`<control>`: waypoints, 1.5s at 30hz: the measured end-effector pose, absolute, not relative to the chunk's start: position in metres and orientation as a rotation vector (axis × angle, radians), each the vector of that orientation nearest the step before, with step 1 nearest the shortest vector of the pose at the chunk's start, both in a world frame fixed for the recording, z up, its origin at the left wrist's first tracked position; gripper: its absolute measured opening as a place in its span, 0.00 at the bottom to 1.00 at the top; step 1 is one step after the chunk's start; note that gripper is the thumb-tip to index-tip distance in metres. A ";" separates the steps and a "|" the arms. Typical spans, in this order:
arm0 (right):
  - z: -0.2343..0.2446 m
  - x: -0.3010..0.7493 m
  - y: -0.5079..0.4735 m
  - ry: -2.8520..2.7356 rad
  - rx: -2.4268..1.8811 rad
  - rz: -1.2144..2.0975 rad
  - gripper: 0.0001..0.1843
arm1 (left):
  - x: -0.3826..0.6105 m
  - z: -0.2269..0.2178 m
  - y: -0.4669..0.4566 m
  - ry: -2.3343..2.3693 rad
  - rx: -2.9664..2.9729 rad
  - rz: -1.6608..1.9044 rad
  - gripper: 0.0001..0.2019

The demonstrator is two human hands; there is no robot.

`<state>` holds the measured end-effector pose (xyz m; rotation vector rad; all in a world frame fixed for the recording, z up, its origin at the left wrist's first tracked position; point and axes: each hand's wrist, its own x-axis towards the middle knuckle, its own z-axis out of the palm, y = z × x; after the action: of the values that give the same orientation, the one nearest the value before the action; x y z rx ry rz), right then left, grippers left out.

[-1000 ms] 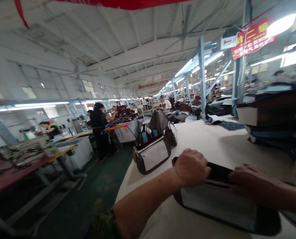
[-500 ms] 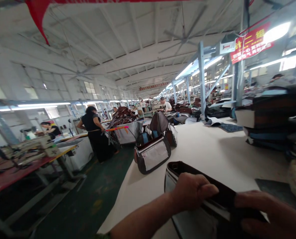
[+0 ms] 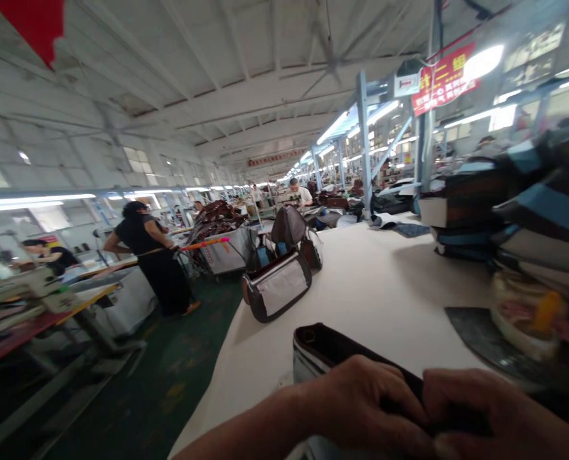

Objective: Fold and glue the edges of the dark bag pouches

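Both my hands grip the top edge of a black-and-grey bag point(image 3: 315, 348) at the near edge of a long white table point(image 3: 375, 294). My left hand point(image 3: 365, 409) is closed over the bag's dark rim, fingers curled. My right hand point(image 3: 485, 415) is closed on the same rim just to its right, and the two hands touch. Only the bag's left corner and dark opening show; the rest is hidden under my hands.
More finished bags point(image 3: 277, 287) stand further along the table's left edge. A tall stack of folded bag pieces point(image 3: 509, 211) rises at the right, with a dark panel point(image 3: 480, 338) below it. A person in black point(image 3: 154, 255) stands in the green-floored aisle beside sewing tables point(image 3: 39, 306).
The bag has been drawn toward me and stood up from lying flat. My hands have come together on its rim. The view has swung right, and the person in black has turned.
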<state>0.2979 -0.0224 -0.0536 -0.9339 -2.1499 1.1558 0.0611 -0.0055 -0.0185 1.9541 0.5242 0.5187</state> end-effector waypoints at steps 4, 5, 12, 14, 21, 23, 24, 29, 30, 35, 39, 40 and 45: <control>-0.039 0.307 -0.022 -2.052 -0.905 1.406 0.13 | 0.079 -0.015 0.000 0.654 2.008 0.380 0.06; -0.040 0.311 -0.019 -2.037 -0.881 1.445 0.13 | 0.082 -0.014 0.003 0.676 2.002 0.346 0.04; -0.053 0.323 -0.012 -1.913 -0.866 1.485 0.11 | 0.102 -0.018 0.005 0.825 1.905 0.256 0.08; -0.053 0.322 -0.014 -1.925 -0.882 1.455 0.08 | 0.107 -0.020 0.004 0.902 1.917 0.256 0.05; -0.056 0.327 -0.013 -1.985 -0.903 1.394 0.06 | 0.110 -0.021 0.005 0.917 1.976 0.267 0.03; -0.057 0.329 -0.012 -1.965 -0.917 1.455 0.06 | 0.111 -0.021 0.005 0.895 1.958 0.260 0.03; -0.058 0.329 -0.012 -1.946 -0.919 1.495 0.07 | 0.112 -0.022 0.004 0.897 1.949 0.260 0.04; -0.063 0.328 -0.008 -1.859 -0.877 1.645 0.09 | 0.119 -0.024 0.002 0.989 1.987 0.276 0.08; -0.064 0.328 -0.007 -1.854 -0.868 1.658 0.09 | 0.119 -0.024 0.002 0.983 1.998 0.269 0.08; -0.066 0.335 -0.004 -1.881 -0.798 1.656 0.10 | 0.114 -0.022 0.009 0.948 1.968 0.221 0.05; -0.068 0.341 -0.007 -1.902 -0.801 1.606 0.17 | 0.114 -0.023 0.013 0.869 1.929 0.179 0.06; -0.069 0.341 -0.008 -1.877 -0.838 1.614 0.20 | 0.115 -0.023 0.014 0.854 1.944 0.168 0.06; -0.077 0.334 -0.014 -1.701 -0.914 1.655 0.17 | 0.123 -0.024 0.015 0.875 2.004 0.165 0.05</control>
<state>0.3342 -0.0137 -0.0765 -0.9144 -1.7015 1.6546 0.1228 0.0149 -0.0241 2.0043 0.8751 0.1651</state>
